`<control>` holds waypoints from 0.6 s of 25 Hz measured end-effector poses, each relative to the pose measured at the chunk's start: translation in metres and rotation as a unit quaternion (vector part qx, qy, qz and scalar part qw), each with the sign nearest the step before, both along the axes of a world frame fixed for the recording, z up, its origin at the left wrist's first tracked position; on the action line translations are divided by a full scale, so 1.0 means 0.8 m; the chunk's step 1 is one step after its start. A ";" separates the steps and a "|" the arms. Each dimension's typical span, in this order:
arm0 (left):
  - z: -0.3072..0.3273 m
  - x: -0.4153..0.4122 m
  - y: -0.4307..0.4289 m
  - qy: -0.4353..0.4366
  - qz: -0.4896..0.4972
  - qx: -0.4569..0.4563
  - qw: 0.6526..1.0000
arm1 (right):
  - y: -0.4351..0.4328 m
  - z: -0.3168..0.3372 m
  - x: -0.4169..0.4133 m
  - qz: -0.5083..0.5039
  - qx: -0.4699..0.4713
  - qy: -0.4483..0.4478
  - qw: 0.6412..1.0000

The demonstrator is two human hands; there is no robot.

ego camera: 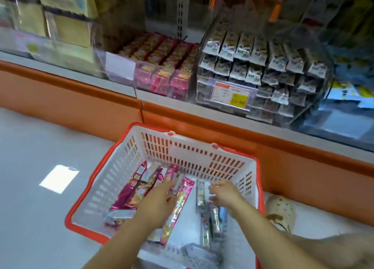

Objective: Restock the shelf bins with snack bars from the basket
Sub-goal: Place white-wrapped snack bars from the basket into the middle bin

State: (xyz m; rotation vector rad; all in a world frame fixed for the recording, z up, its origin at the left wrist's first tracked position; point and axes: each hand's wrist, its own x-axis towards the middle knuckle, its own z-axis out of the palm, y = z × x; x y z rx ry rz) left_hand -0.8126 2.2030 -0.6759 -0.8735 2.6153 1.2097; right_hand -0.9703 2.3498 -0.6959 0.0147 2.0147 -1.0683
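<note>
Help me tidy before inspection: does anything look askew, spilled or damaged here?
Nothing stands out. The pink bars and silver bars lie loose at mixed angles in the basket, none outside it; the shelf bins look tidily stacked, though blurred.

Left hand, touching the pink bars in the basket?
Cannot tell. Head view: left hand overlaps the pink bars from above, but blur and the top-down angle hide contact or gap.

pale grey floor point(30, 187) with a bright patch of light point(58, 178) on it, chunky orange shelf base point(70, 98) along the bottom, tan boxes point(66, 16) stacked up top left, red-and-yellow price tag point(232, 94), spotty shoe point(280, 210) far right
</note>
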 end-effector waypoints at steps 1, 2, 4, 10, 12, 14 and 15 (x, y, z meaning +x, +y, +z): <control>-0.009 0.004 0.001 -0.014 -0.004 0.010 1.000 | 0.004 -0.031 -0.001 -0.003 0.042 0.010 0.999; -0.015 0.005 0.000 -0.022 -0.003 0.016 1.000 | 0.005 -0.057 -0.001 0.006 0.080 0.024 0.997; -0.024 0.000 -0.004 -0.031 0.010 0.016 0.999 | -0.003 -0.092 0.000 0.027 0.131 0.055 0.989; -0.047 -0.011 -0.010 -0.071 0.045 0.046 0.995 | -0.038 -0.142 0.027 0.119 0.270 0.155 0.943; -0.054 -0.011 -0.013 -0.085 0.052 0.046 0.994 | -0.043 -0.147 0.034 0.116 0.282 0.163 0.938; -0.059 -0.009 -0.013 -0.095 0.055 0.057 0.992 | -0.043 -0.148 0.037 0.138 0.302 0.169 0.928; -0.060 -0.008 -0.013 -0.099 0.056 0.066 0.991 | -0.041 -0.146 0.036 0.146 0.304 0.166 0.927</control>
